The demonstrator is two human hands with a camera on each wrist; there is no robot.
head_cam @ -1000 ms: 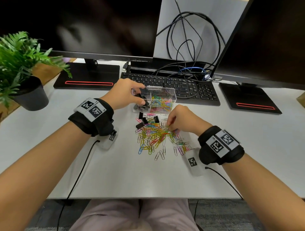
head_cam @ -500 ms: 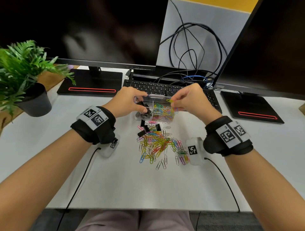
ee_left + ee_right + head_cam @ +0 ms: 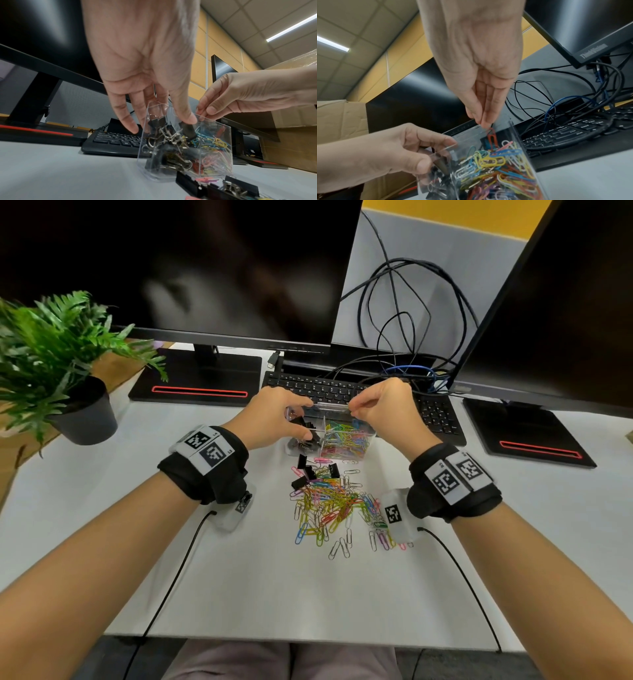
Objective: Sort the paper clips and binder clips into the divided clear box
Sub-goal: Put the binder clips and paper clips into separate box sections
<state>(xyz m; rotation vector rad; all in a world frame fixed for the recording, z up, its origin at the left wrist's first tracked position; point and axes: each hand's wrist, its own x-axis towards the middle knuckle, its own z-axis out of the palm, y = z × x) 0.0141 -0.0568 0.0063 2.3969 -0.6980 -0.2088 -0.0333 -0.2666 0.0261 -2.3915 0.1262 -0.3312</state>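
The divided clear box (image 3: 330,406) stands in front of the keyboard, with black binder clips (image 3: 163,142) in its left half and coloured paper clips (image 3: 496,169) in its right half. My left hand (image 3: 274,422) grips the box's left end, thumb on the near wall (image 3: 188,119). My right hand (image 3: 380,409) hovers over the right half, fingertips pinched together. A red paper clip (image 3: 491,137) hangs at those fingertips just inside the rim. A pile of loose paper clips (image 3: 335,505) lies nearer me on the desk. A few loose binder clips (image 3: 308,474) sit at the pile's far left.
A black keyboard (image 3: 322,390) lies right behind the box, with tangled cables (image 3: 411,337) beyond it. Two monitors on black stands (image 3: 198,385) (image 3: 527,436) flank the area. A potted plant (image 3: 58,364) stands at the far left. Wrist-camera cords trail over the desk's near edge.
My right hand left the pile on the desk and rose to the box's right compartment with a clip. The left hand stayed on the box.
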